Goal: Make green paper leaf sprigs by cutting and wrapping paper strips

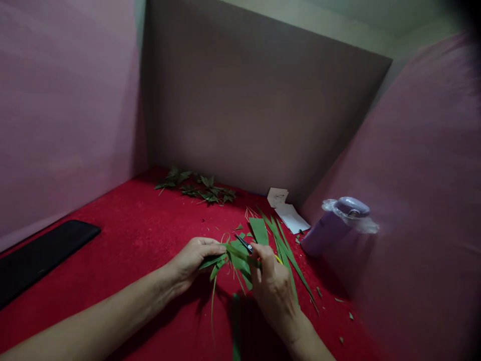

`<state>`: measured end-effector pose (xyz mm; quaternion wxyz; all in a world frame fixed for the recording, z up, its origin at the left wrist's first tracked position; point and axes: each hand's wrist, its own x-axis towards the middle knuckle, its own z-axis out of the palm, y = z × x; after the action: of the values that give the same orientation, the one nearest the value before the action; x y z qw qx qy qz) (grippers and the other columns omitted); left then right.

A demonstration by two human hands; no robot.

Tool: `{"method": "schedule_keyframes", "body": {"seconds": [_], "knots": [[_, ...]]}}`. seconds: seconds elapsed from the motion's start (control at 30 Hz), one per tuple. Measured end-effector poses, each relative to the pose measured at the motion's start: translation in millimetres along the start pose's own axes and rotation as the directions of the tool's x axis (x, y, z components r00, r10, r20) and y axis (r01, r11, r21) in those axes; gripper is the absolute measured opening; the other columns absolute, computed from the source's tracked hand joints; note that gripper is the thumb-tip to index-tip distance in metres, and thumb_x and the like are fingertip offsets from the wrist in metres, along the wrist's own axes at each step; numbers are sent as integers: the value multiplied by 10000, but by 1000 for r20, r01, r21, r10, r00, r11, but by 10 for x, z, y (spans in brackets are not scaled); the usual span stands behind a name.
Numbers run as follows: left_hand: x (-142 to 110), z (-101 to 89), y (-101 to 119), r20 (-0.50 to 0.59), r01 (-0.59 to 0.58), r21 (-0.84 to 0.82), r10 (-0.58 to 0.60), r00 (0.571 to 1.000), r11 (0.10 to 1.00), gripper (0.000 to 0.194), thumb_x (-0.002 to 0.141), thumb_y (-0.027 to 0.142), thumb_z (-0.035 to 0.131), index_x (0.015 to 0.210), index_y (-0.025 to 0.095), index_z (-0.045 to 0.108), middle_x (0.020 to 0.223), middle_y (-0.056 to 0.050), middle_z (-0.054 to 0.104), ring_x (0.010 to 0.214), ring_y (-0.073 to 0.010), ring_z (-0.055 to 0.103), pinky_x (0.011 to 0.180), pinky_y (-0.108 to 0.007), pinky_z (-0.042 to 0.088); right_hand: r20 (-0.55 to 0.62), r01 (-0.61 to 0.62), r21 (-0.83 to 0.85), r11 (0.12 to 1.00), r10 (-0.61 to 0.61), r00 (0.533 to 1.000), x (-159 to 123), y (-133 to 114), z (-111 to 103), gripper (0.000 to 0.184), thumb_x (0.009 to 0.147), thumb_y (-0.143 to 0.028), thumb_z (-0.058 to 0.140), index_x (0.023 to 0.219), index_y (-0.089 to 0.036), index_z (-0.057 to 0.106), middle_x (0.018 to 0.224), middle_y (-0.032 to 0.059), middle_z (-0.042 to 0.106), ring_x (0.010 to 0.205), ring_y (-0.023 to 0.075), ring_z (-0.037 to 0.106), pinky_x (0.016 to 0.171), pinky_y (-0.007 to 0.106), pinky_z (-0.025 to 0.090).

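Observation:
My left hand [191, 265] is closed in a pinch around a small bundle of folded green leaves [218, 265], with thin stalks hanging below it. From that bundle a narrow leaf strip [240, 254] runs across to my right hand [274, 286], whose fingers are closed on its far end. Dark-bladed scissors [245, 244] with a yellow handle show just behind my right hand; whether they lie on the cloth or touch the hand I cannot tell. Broad cut leaf pieces [259, 230] lie behind and under the hands.
Long leaf blades [291, 250] and scraps lie to the right, near a lilac bottle [326, 230] partly wrapped in clear plastic. White papers [292, 218] and leafy sprigs [210, 191] are at the back of the red cloth [139, 220]. A black slab [48, 253] lies left.

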<state>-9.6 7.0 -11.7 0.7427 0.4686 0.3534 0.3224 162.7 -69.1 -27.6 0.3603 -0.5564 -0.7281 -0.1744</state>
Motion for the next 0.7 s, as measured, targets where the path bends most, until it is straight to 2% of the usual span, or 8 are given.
{"method": "schedule_keyframes", "body": {"seconds": [0.07,0.17,0.27,0.33,0.5,0.6,0.7], "knots": [[17,-20,-10,-9,6,-27,-6,1000,1000,190,626,241,684,544,131,553,486,45,493,434,-63,399,437,-191,281,56,89,-65,994,-86,995,26,19,-32,248,896,-91,352,1102,-162,470,894,99,635,705,188,618,573,262,463],[35,-45,-20,-34,9,-57,-11,999,998,185,623,233,688,553,135,548,504,46,499,454,-65,419,445,-184,302,143,166,-130,978,-147,979,65,17,-73,245,920,-110,317,1040,-149,527,828,95,633,679,186,604,587,273,456],[44,-57,-19,-57,3,-75,-8,998,997,184,626,228,691,556,136,548,504,48,499,456,-63,423,441,-177,302,122,200,-162,966,-182,976,69,21,-71,253,930,-140,327,1096,-113,515,735,85,634,634,187,590,594,290,443],[43,-57,-13,-66,0,-81,-6,998,997,181,626,228,694,559,134,555,502,46,501,455,-62,426,438,-174,302,79,179,-146,973,-169,982,52,30,-53,233,927,-160,357,1090,-114,516,687,68,630,601,181,581,583,287,426],[28,-27,-1,-64,-7,-77,2,998,997,181,623,243,700,558,129,576,489,40,509,436,-64,426,429,-182,298,18,78,-87,993,-77,997,23,-17,-18,193,899,-117,371,845,-169,549,567,14,557,498,154,531,506,259,370],[23,-5,-14,-48,-11,-61,8,999,998,176,619,241,706,555,124,591,490,34,526,434,-63,429,433,-186,292,7,1,-21,1000,-1,1000,18,-97,0,197,901,-116,378,795,-180,531,633,25,568,558,146,546,541,248,395],[17,17,-39,-33,-8,-48,7,999,999,164,613,237,711,566,117,610,485,35,526,432,-59,421,438,-186,284,29,-123,164,979,119,992,-3,-156,30,176,901,-138,398,827,-189,549,736,39,584,659,154,556,612,257,417]]}}
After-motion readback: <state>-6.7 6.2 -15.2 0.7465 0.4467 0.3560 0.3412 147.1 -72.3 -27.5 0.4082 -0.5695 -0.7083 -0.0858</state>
